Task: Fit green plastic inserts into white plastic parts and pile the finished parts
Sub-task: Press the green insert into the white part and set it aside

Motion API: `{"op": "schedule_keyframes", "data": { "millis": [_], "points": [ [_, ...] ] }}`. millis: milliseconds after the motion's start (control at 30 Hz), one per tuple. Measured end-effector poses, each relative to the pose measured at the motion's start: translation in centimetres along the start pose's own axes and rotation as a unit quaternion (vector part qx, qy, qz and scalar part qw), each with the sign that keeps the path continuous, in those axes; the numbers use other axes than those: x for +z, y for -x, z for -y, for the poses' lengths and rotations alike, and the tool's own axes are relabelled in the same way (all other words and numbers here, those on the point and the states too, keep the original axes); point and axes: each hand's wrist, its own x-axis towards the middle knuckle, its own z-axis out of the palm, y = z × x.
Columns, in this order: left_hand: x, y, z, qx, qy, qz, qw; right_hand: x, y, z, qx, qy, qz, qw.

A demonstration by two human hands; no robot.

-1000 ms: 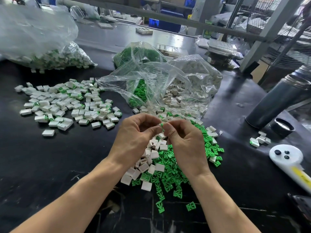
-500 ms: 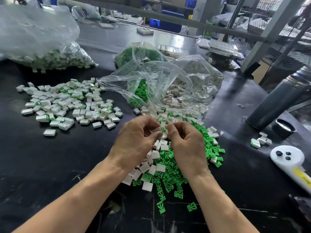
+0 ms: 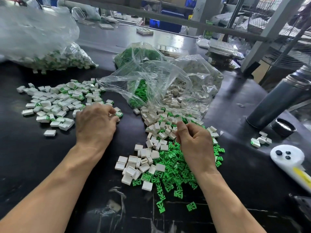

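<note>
My left hand (image 3: 96, 125) rests at the right edge of the pile of finished parts (image 3: 57, 101), fingers loosely curled. Its fingertips touch one finished white part with a green edge (image 3: 118, 114) that lies on the table. My right hand (image 3: 193, 143) hovers over the loose white parts (image 3: 151, 145) and green inserts (image 3: 170, 175), thumb and curled fingers drawn together at the white parts. I cannot see whether it holds one. More loose white parts and green inserts spill from an open clear bag (image 3: 161, 84).
A big clear bag of finished parts (image 3: 42, 47) lies at the far left. A dark steel flask (image 3: 279, 101) and its cap (image 3: 283, 126) stand at the right. Nearby are a few parts (image 3: 260, 142) and a white handheld device (image 3: 289, 157). The table (image 3: 33, 157) is black.
My hands have parted. The left one swung left to the finished pile with the assembled part, and the right one dropped slightly toward the loose white parts.
</note>
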Motion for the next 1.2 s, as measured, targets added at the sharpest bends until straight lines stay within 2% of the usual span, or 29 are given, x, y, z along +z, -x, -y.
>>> {"op": "schedule_keyframes", "data": {
  "millis": [167, 300, 433, 733, 933, 1033, 1200],
  "points": [
    [0.1, -0.6, 1.1, -0.035, -0.03, -0.014, 0.999, -0.5, -0.3, -0.1, 0.012, 0.034, -0.01, 0.999],
    [0.2, -0.4, 0.2, 0.02, 0.056, -0.012, 0.998, -1.3, -0.7, -0.2, 0.025, 0.089, -0.009, 0.996],
    [0.7, 1.0, -1.1, 0.047, 0.141, 0.075, 0.986, -2.2, -1.2, -0.1, 0.029, 0.179, 0.005, 0.983],
    [1.6, 2.5, -2.7, 0.052, 0.139, 0.211, 0.966, -2.2, -0.9, 0.6, 0.029, 0.265, 0.095, 0.959],
    [2.1, 3.2, -3.4, 0.04, 0.152, 0.199, 0.967, -1.3, -0.7, 0.9, 0.024, 0.341, 0.091, 0.935],
    [2.2, 3.4, -3.7, 0.054, 0.135, 0.178, 0.973, -1.1, -0.7, 1.0, 0.021, 0.346, 0.088, 0.934],
    [2.3, 3.5, -3.9, 0.054, 0.137, 0.184, 0.972, -1.2, -0.5, 0.8, 0.012, 0.336, 0.084, 0.938]
  ]
}}
